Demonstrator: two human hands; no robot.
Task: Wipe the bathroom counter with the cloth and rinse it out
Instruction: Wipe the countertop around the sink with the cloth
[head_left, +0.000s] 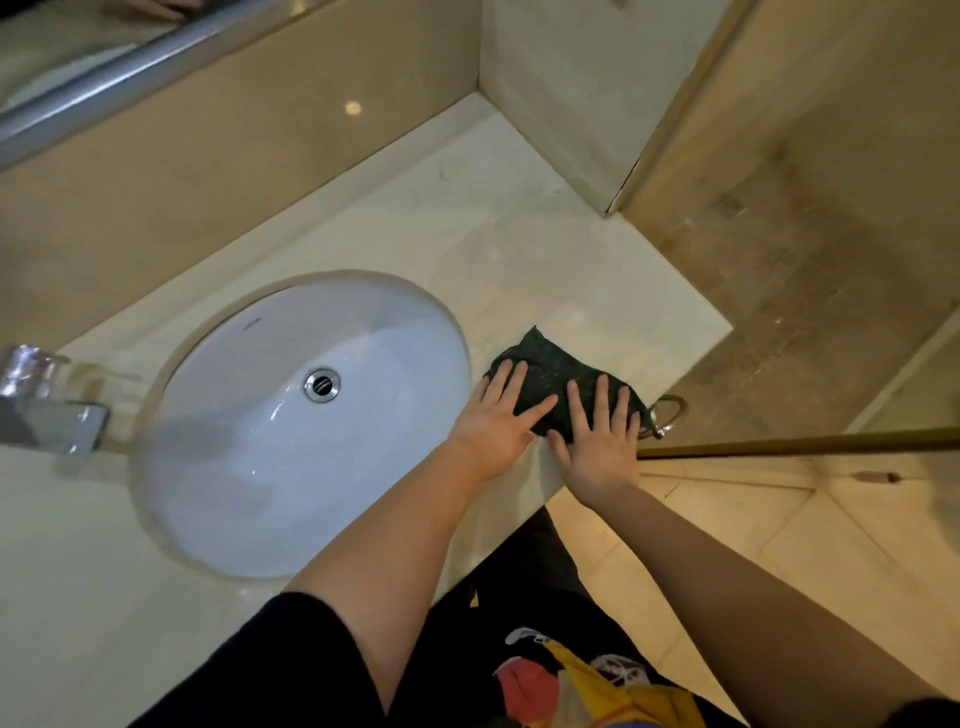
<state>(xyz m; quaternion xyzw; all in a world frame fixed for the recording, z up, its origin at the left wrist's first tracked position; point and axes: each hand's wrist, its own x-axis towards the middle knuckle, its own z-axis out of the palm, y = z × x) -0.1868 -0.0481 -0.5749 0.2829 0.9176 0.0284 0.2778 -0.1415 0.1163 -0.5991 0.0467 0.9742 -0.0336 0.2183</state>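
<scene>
Head view, looking down. Beyond the fingertips of both hands, pale glossy stone counter (545, 260), running up to a beige backsplash (234, 171), with a mirror (78, 52) edge above that. Right of the hands, glass shower partition (779, 234) with brown tiling behind it. Below the wrists, past the counter's front edge, cream floor tiles (701, 525). Immediately left of the hands, white oval sink (249, 467) sunk into the counter, looking wet. Farther left again, across the basin, chrome faucet (52, 410) at the frame edge. Near the basin's middle, round chrome drain (322, 384). Just past the right little finger, at the counter's end, small metal ring (671, 413), partly hidden by fabric.

Under both sets of fingers, dark cloth (556, 374), bunched on the counter's near right corner between sink rim and counter end. Flat on its left part, left hand (493, 421), fingers straight and spread, thumb angled toward the other hand. Flat on its right part, right hand (597, 441), fingers splayed, heel of the palm at the counter's front edge. No curling round the fabric on either side, only pressing down. Both forearms bare and stretched forward, black sleeve at the left upper arm.
</scene>
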